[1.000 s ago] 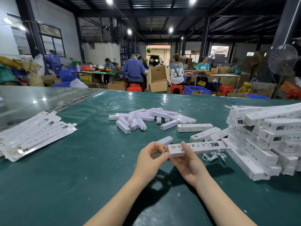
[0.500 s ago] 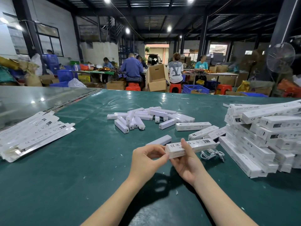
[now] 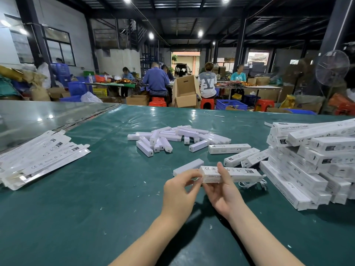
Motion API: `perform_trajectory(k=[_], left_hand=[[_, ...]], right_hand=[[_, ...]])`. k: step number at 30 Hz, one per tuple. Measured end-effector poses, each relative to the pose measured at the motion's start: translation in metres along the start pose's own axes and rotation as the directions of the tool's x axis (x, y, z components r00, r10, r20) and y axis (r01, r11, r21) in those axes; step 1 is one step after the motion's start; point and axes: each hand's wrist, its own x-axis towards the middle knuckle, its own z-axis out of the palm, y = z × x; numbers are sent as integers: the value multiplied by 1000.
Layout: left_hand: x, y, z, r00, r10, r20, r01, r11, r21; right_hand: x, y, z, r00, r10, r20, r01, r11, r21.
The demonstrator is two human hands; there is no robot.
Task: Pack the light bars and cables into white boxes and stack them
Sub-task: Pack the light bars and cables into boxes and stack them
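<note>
White box (image 3: 243,174), one, held level just above the green table (image 3: 96,208), near its front edge and slightly right of centre, long side facing the wearer, printed text showing. Left hand (image 3: 180,192) pinches the box's left end between thumb and forefinger; the other fingers are curled under. Right hand (image 3: 224,196) cradles the box from below, palm up, with the thumb laid over the top face. Whether the end flap is closed cannot be told. One coiled white cable (image 3: 253,184) lies on the table beneath the box's right end. One loose light bar (image 3: 188,167) lies just behind the left hand, apart from the rest. Three single closed boxes (image 3: 229,148) lie farther back and to the right, fanned side by side. Behind them, mid-table, is a heap of light bars (image 3: 172,137), fifteen or more, overlapping too much for an exact count. At the right edge is a stack of packed boxes (image 3: 307,164), several layers high, well over a dozen, ends facing several ways. At far left is a sheaf of flat box blanks (image 3: 42,158), overlapped, number unclear. Beyond the table, at least four workers (image 3: 155,81) sit at far benches, beside one open carton (image 3: 185,93); one standing fan (image 3: 332,68) is at right.
</note>
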Motion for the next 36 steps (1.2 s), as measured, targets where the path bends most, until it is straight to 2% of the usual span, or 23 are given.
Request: perform_trajectory(k=[2, 3, 5, 7, 10, 13, 16, 17, 18, 19, 20, 21, 22, 23, 25, 28, 30, 31, 32, 33, 34, 35, 36], left_hand=[[-4, 0, 6, 998, 43, 46, -47, 994, 95], [-6, 1, 8, 997, 13, 80, -19, 997, 80], [-8, 8, 12, 984, -125, 129, 135, 988, -71], [-6, 11, 12, 962, -237, 135, 256, 955, -146], [-2, 5, 5, 956, -282, 83, 286, 957, -40], [7, 0, -4, 958, -285, -16, 284, 958, -50], [21, -6, -14, 876, -445, -183, 361, 859, -364], [26, -10, -18, 832, -504, -233, 369, 816, -445], [29, -14, -24, 785, -556, -275, 383, 783, -489], [32, -18, -31, 741, -599, -303, 391, 752, -531], [34, -22, -36, 708, -633, -313, 392, 721, -571], [35, -27, -40, 684, -659, -313, 392, 694, -604], [36, -31, -43, 673, -678, -298, 394, 668, -631], [37, -32, -46, 664, -697, -271, 395, 635, -664], [40, -33, -48, 642, -738, -207, 360, 529, -769], [44, -28, -55, 555, -830, -53, 250, 227, -941], [46, -25, -59, 523, -852, 36, 182, 71, -981], [46, -25, -61, 518, -853, 58, 187, 47, -981], [46, -27, -62, 515, -854, 69, 218, 53, -975], [46, -28, -63, 515, -855, 69, 247, 71, -966], [45, -28, -63, 514, -856, 61, 268, 93, -959], [45, -29, -64, 512, -858, 53, 280, 108, -954], [45, -29, -64, 510, -859, 47, 290, 120, -949]], right_hand=[[1, -1, -1, 1000, -4, -9, 5, 999, 54], [1, -2, -2, 1000, -10, -3, 10, 997, 72], [1, -3, -2, 999, -32, 19, 31, 998, 61], [0, 1, 1, 997, -58, 48, 61, 995, -77], [1, 12, 7, 994, -99, 52, 110, 948, -299], [3, 14, 15, 975, -217, 36, 201, 812, -548], [9, 13, 22, 926, -293, 238, 367, 554, -747], [11, 14, 24, 909, -288, 302, 404, 423, -811], [17, 15, 24, 895, -285, 344, 409, 212, -888], [22, 18, 26, 890, -252, 381, 378, -60, -924], [26, 22, 29, 907, -168, 386, 318, -327, -890], [28, 25, 32, 933, -78, 351, 255, -546, -798], [29, 28, 36, 950, -10, 311, 221, -682, -697], [31, 32, 39, 958, 28, 286, 211, -741, -637], [37, 35, 46, 953, 44, 300, 231, -748, -622], [42, 29, 47, 954, 14, 298, 211, -738, -641], [44, 23, 36, 915, 24, 404, 254, -810, -528], [44, 21, 27, 851, -18, 525, 293, -813, -504], [41, 18, 18, 771, -98, 629, 345, -766, -543], [38, 17, 12, 684, -225, 694, 417, -660, -625], [35, 16, 9, 611, -373, 698, 499, -503, -705], [32, 15, 8, 582, -505, 637, 554, -328, -765], [29, 13, 11, 590, -602, 538, 572, -158, -805]])
